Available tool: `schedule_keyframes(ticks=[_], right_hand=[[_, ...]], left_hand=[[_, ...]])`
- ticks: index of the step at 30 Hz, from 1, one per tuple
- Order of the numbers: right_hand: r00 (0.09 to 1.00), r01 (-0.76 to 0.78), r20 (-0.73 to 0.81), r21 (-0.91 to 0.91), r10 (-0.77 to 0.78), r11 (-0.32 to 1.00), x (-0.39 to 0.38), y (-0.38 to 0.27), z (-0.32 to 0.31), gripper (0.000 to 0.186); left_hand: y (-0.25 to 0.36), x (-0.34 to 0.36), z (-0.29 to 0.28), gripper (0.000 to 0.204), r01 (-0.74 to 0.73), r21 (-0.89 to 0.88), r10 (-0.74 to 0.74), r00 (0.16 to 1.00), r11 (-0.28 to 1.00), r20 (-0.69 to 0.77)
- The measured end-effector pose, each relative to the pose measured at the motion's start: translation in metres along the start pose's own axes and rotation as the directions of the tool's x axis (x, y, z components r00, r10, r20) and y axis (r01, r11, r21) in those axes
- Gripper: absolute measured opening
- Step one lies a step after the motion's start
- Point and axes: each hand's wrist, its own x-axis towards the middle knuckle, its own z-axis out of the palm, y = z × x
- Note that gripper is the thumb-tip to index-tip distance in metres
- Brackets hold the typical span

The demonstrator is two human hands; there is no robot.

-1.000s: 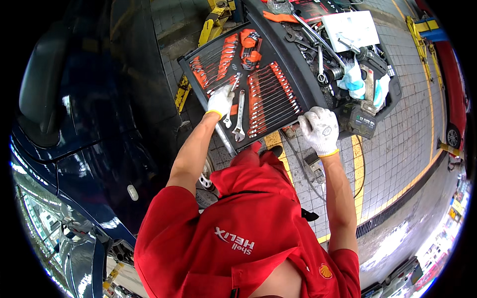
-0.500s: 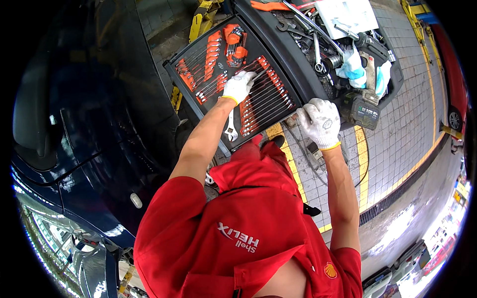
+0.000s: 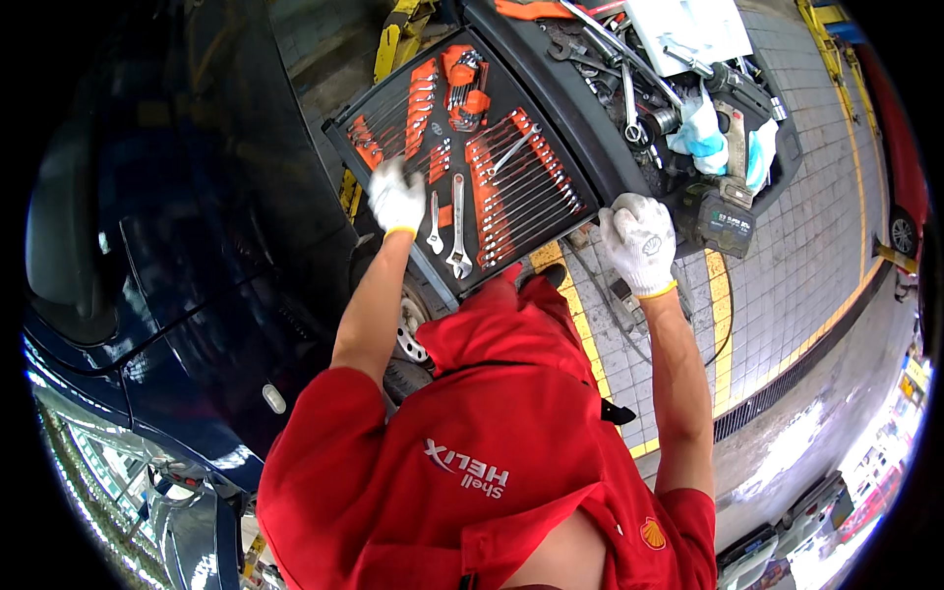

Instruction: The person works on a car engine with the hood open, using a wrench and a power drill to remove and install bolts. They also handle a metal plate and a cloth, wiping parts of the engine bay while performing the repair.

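An open tool drawer (image 3: 556, 224) holds orange racks of wrenches (image 3: 419, 108) and orange-clipped hex keys (image 3: 462, 88). My left hand (image 3: 396, 197), in a white knit glove, hovers at the drawer's left side, fingers apart and slightly bent, nothing visible in them. Right beside it lie a short adjustable wrench (image 3: 436, 221) and a long one (image 3: 458, 236). Another silver wrench (image 3: 513, 149) rests diagonally across the right-hand rack. My right hand (image 3: 637, 244), also gloved, has its fingers curled on the cart's edge beside the drawer's near right corner.
The cart's top (image 3: 570, 79) carries loose wrenches, a cordless tool (image 3: 715, 218), blue-and-white cloths (image 3: 703, 138) and a white board (image 3: 688, 25). A dark blue car (image 3: 167, 364) fills the left. Yellow lift parts (image 3: 831, 59), a red car (image 3: 910, 167) and a cable (image 3: 728, 344) are also visible.
My left hand has carried a wrench rightward, released it on the right rack and pulled back left. My right hand still rests at the cart's edge.
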Motion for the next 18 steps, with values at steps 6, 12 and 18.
schedule_keyframes(ticks=[6, 12, 18], right_hand=[[0.997, -0.010, 0.072, 0.095, 0.003, 0.995, 0.010, -0.012, -0.014, 0.026], [0.997, -0.025, 0.076, 0.092, 0.018, 0.995, 0.009, -0.011, -0.013, 0.028], [0.996, -0.008, 0.084, 0.034, 0.005, 0.999, 0.003, -0.009, -0.014, 0.024]], left_hand=[[-0.018, -0.028, 0.022, 0.105, 0.751, -0.096, -0.736, 0.660, 0.654, 0.147], [0.042, -0.012, 0.037, 0.108, 0.661, -0.289, -0.603, 0.751, 0.693, 0.271], [0.174, -0.032, 0.069, 0.080, 0.273, -0.459, -0.181, 0.955, 0.846, 0.235]])
